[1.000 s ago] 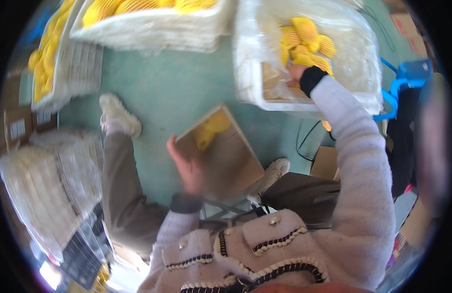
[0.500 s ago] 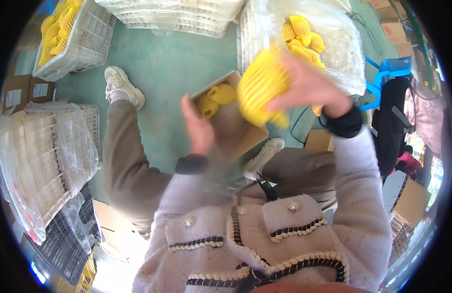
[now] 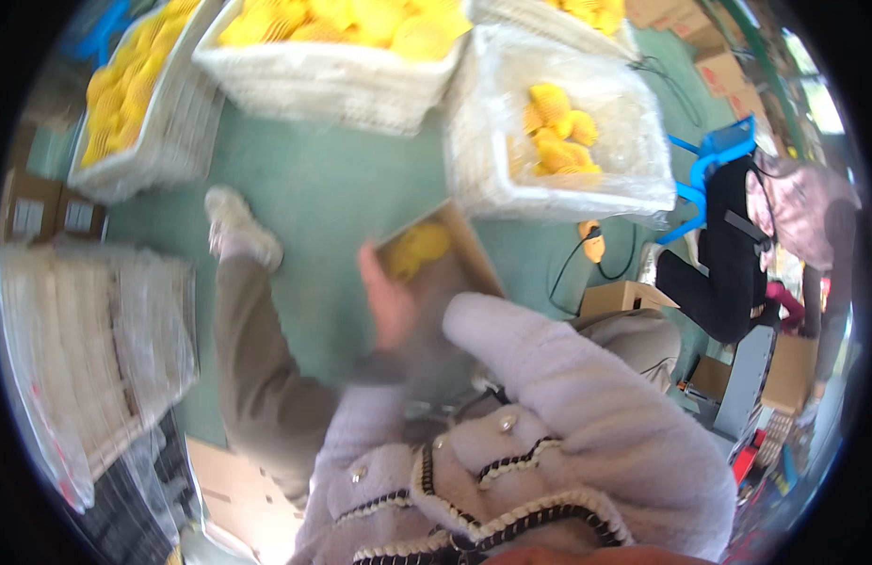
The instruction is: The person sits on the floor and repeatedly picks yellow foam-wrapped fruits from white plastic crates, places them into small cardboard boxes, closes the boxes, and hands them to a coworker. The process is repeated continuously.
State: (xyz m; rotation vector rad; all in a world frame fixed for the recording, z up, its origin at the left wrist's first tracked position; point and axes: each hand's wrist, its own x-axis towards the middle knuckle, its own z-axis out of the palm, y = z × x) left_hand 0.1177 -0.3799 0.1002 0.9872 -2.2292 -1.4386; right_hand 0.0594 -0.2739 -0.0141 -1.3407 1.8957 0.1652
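A shallow open cardboard box lies tilted between my legs, with two yellow foam-netted fruits at its far left end. Along the box's left side, my left hand rests with its fingers stretched out, blurred by motion. My right forearm reaches across to the near end of the box. The right hand lies behind the sleeve and in blur, so its fingers and anything in them are hidden.
White crates stand ahead: one lined with plastic holding several netted fruits, a fuller one, and another at left. Stacked crates are nearer left. A blue stool and another person are at right.
My right hand, which held a yellow foam-netted fruit up at the right, has come down and left to the box. The left hand has moved in against the box's side. The view has shifted.
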